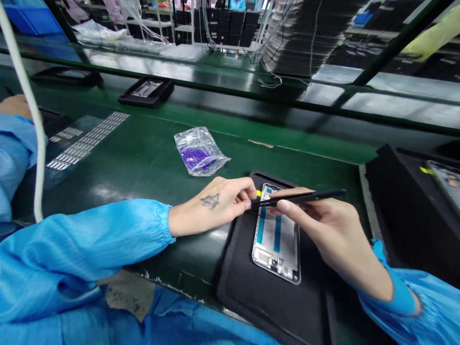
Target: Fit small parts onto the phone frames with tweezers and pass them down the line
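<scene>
My right hand is closed around black tweezers, which point left. Their tips meet the pinched thumb and fingers of my left hand. Whatever the left fingers hold is too small to make out, though a hint of purple shows at the thumb tip. Below the hands lies a silver phone frame with blue strips and a yellow tab at its upper left edge. It rests on a black foam tray. Left of the tray's far end sits a clear plastic bag of tiny purple pieces.
A sheet of silver stickers lies on the green bench to the left, near another person's sleeve. Another black tray holding a frame stands further back. Black trays rise at right. A white cable hangs at left.
</scene>
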`<state>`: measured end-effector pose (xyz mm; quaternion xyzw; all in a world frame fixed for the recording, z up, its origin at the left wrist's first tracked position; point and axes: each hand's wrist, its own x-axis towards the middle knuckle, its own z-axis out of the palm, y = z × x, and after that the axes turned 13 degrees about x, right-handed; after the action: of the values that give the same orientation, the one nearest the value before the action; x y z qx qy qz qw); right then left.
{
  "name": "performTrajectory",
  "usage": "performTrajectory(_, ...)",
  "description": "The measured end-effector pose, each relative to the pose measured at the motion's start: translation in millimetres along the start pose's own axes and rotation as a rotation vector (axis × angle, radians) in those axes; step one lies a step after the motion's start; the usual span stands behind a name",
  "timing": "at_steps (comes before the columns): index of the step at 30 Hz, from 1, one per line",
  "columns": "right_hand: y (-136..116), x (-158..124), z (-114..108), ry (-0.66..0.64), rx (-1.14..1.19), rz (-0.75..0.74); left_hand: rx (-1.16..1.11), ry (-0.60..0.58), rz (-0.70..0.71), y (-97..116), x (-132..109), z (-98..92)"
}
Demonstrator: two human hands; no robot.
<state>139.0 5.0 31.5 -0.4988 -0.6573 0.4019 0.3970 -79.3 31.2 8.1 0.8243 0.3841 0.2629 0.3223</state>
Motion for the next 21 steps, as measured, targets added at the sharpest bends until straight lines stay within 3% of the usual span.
performTrajectory(5, 7.9, 2.9, -1.7, 0.016, 0.105, 0.081, -0.076, -0.009, -0.061, 1.9, 1.0, -0.9)
performTrajectory(21, 6.5, 3.5, -5.1, 0.018, 0.121, 0.084, -0.022, -0.008, -0.057, 2.7, 1.3, -2.7)
